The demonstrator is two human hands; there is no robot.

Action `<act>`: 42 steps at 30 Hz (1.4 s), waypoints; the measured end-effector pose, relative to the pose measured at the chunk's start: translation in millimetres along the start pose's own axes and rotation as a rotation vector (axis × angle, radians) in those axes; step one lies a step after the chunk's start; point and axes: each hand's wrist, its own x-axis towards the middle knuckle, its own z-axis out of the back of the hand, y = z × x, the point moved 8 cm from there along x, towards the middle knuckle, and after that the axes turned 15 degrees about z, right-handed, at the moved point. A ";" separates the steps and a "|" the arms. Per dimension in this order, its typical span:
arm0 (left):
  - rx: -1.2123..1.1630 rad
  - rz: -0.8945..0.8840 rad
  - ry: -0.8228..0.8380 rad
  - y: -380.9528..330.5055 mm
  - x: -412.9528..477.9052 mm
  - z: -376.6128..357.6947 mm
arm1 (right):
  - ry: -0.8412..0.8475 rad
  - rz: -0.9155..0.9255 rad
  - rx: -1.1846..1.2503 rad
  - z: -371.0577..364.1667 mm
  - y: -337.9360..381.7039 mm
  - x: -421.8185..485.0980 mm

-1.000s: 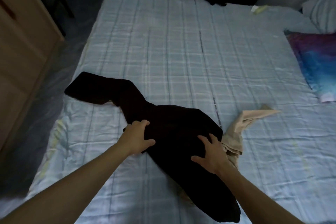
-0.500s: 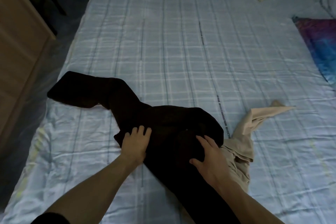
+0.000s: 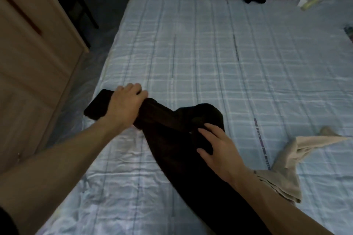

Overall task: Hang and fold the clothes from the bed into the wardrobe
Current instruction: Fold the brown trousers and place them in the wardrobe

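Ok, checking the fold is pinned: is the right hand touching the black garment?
Touching. The head view shows the right hand lying flat on the black garment, palm down on the dark cloth with no gap.

The black garment (image 3: 172, 139) was matt, faintly ribbed cloth; the bed sheet (image 3: 210, 53), creased checked cloth; the beige garment (image 3: 284, 168), thin matt cloth; the wardrobe (image 3: 28, 63), smooth pale wood.

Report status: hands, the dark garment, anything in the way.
Left hand grips dark garment near its end. Right hand flat on it. Beige garment beside, on bed.
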 end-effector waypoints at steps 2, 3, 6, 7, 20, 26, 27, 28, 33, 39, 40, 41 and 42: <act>0.047 0.084 -0.118 45.2 22.0 20.5 | -0.016 0.107 0.009 -4.3 16.6 18.5; 0.073 0.147 -0.154 68.6 29.9 24.7 | 0.004 0.163 0.022 -10.3 24.6 26.6; 0.169 0.363 -0.055 128.7 33.5 5.5 | 0.143 0.264 0.124 -38.9 43.2 40.1; 0.209 0.415 0.051 140.4 26.7 -10.3 | 0.167 0.273 0.162 -46.5 46.4 40.4; -0.001 0.259 0.543 37.2 -94.2 -111.4 | 0.308 -0.344 0.101 -45.7 -47.4 -80.3; -0.178 0.151 0.528 -48.8 -133.4 -99.1 | 0.442 -0.363 -0.084 -42.5 -59.3 -165.7; -0.181 0.143 0.518 -60.9 -139.6 -96.1 | 0.465 -0.347 -0.092 -48.5 -57.3 -177.7; -0.183 0.138 0.508 -72.3 -146.2 -92.9 | 0.492 -0.351 -0.058 -57.6 -55.5 -190.6; -0.227 0.125 0.501 -123.6 -186.9 -84.3 | 0.507 -0.373 0.049 -89.1 -52.2 -233.5; -0.259 0.123 0.572 -174.9 -244.4 -87.3 | 0.303 -0.314 0.079 -80.6 -42.7 -239.6; -0.264 0.133 0.580 -179.8 -252.8 -86.5 | 0.287 -0.309 0.105 -79.0 -40.1 -239.3; -0.271 0.145 0.582 -183.2 -260.4 -84.5 | 0.277 -0.300 0.123 -76.7 -37.1 -238.3; -0.281 0.159 0.586 -185.1 -267.9 -81.4 | 0.272 -0.287 0.135 -73.9 -33.8 -236.7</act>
